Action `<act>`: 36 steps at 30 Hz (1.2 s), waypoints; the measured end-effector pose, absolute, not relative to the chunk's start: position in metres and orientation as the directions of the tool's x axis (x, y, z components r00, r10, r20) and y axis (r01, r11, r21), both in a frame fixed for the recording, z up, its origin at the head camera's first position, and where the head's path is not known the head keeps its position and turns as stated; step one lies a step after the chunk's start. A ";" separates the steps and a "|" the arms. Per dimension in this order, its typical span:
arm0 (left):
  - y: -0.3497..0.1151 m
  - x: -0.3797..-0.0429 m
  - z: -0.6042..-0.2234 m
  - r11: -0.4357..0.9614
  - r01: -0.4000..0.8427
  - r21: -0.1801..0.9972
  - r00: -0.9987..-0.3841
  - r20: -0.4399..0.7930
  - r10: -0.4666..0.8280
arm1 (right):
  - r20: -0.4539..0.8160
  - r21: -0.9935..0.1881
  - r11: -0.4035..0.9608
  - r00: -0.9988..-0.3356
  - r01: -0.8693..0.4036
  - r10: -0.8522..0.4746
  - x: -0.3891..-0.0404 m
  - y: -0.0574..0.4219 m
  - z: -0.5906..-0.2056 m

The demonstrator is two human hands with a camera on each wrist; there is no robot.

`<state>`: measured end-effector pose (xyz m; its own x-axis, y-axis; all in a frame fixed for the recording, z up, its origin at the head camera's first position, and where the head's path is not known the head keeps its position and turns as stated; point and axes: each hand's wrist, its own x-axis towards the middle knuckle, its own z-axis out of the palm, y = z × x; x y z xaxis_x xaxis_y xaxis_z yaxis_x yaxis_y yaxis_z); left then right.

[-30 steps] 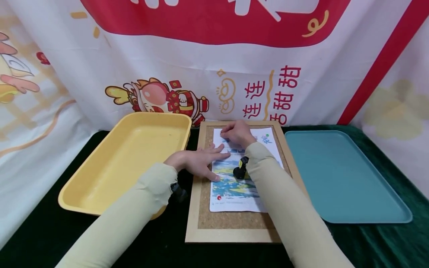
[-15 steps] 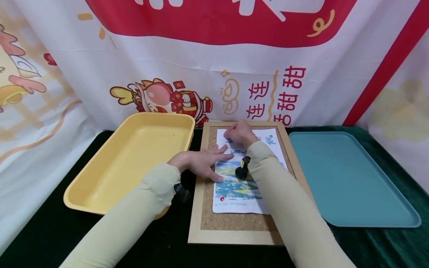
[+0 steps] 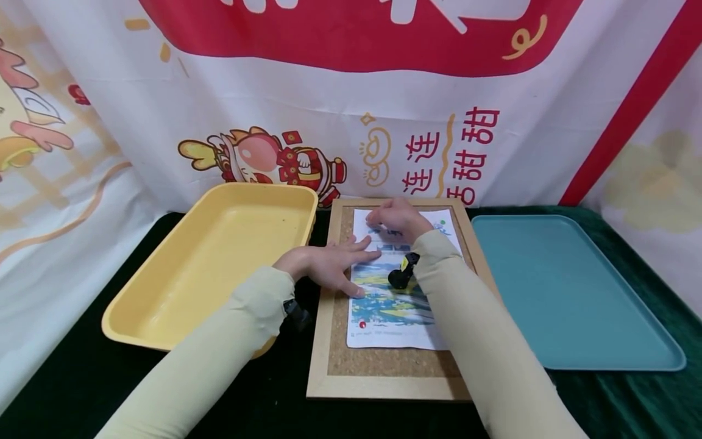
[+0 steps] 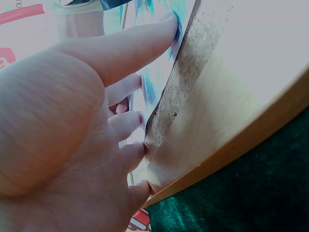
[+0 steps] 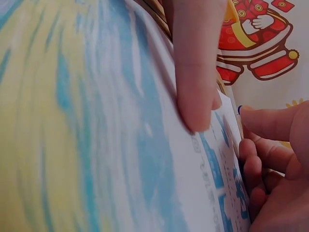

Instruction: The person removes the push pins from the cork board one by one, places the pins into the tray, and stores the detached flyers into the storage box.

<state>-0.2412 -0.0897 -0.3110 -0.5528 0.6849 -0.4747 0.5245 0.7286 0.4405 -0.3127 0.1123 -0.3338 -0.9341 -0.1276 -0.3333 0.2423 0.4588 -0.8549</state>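
A printed sheet of paper with blue and yellow brushstrokes lies on a wood-framed cork board. My left hand rests across the board's left side, fingers spread and thumb and fingertips on the sheet's left edge. Near the top left corner of the sheet, my right hand has its fingers curled and its thumb tip at a small blue push pin, mostly hidden by the thumb. Small round heads like push pins, one red and one green, show at the sheet's lower left and upper right.
A deep yellow tray stands left of the board, close to my left forearm. To the right lies a flat blue tray. Dark green cloth covers the table, and a printed white curtain hangs right behind.
My right wrist and forearm have swung slightly to the right, while the thumb and fingertips stay near the sheet's top left corner. The left hand keeps its place on the sheet.
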 end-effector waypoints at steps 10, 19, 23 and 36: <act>-0.088 -0.242 -0.311 0.739 0.528 0.420 -0.554 -0.489 0.674 | -0.317 -0.861 0.467 -0.930 0.201 -0.184 -0.306 0.129 -0.332; -0.090 -0.242 -0.311 0.727 0.539 0.425 -0.548 -0.478 0.686 | -0.242 -0.886 0.452 -0.931 0.098 -0.272 -0.296 0.142 -0.335; -0.090 -0.242 -0.311 0.724 0.540 0.429 -0.547 -0.476 0.689 | -0.249 -0.880 0.462 -0.936 0.111 -0.249 -0.291 0.146 -0.334; -0.091 -0.240 -0.309 0.724 0.536 0.435 -0.550 -0.471 0.690 | -0.223 -0.853 0.515 -0.953 0.088 -0.206 -0.270 0.168 -0.321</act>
<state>-0.2396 -0.0913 -0.3091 -0.5495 0.6899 -0.4712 0.5361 0.7238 0.4345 -0.2703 0.1678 -0.3212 -0.9529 -0.2062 -0.2226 0.0878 0.5148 -0.8528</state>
